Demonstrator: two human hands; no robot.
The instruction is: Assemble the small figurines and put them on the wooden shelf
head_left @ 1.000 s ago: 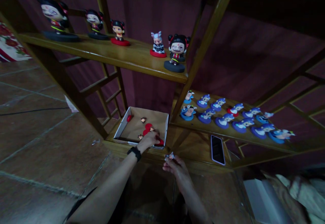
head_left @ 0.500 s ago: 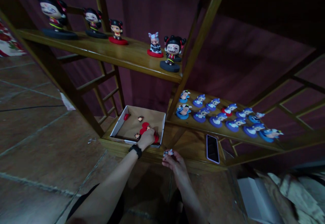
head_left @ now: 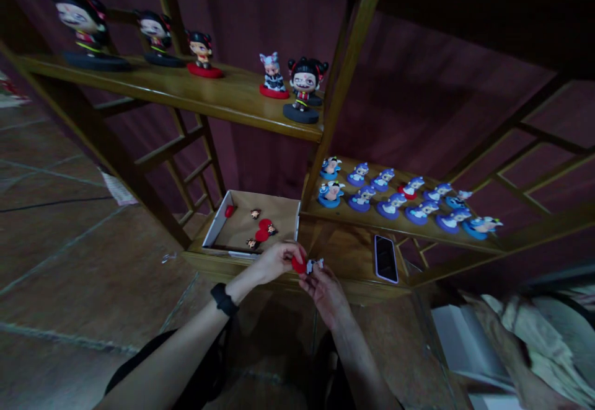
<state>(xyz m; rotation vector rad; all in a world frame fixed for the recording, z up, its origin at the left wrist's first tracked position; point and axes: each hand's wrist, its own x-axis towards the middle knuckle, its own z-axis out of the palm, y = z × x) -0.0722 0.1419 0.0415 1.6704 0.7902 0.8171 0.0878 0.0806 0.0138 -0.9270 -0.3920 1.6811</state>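
Observation:
Between thumb and fingers, my left hand (head_left: 279, 262) grips a red round base (head_left: 299, 263) just past the front right corner of the cardboard box (head_left: 214, 226). My right hand (head_left: 326, 291) pinches a small grey-white figurine (head_left: 315, 265), lying on its side, close against that base; whether the two are joined I cannot tell. Inside the box lie a few small black-haired figurines (head_left: 255, 213) and several red pieces (head_left: 262, 235). A dark watch (head_left: 224, 299) is on my left wrist.
Several painted figurines (head_left: 304, 84) stand on the upper shelf (head_left: 242, 103). To the right, two rows of blue and purple figurines (head_left: 391, 204) fill a lower shelf (head_left: 469, 241). A phone (head_left: 385, 258) lies below them. A pale box (head_left: 467, 342) sits at lower right.
My left hand has come out of the box to the right, bringing a red base to the figurine in my right hand. My right hand has risen slightly.

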